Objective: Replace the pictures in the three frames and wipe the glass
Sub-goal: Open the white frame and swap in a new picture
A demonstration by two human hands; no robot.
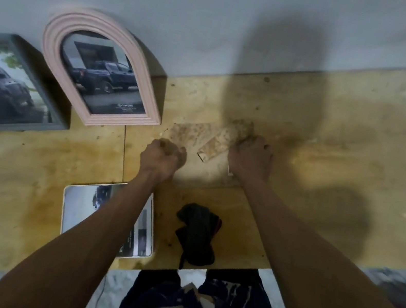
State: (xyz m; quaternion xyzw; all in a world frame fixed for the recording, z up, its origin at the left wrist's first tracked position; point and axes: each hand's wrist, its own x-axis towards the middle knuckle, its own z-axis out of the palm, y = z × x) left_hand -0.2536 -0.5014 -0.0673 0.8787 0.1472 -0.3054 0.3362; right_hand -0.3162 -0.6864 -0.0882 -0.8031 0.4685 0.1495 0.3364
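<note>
Wood-grain frame [209,141], face down, between my fists: left hand [163,156] curled at its near-left edge, right hand [249,159] gripping its right end. I judge back-opening step; next, lift backing.

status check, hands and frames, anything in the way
Left hand and right hand gripping a glass pane. Pink frame filled. Dark cloth lying near, unused.
</note>
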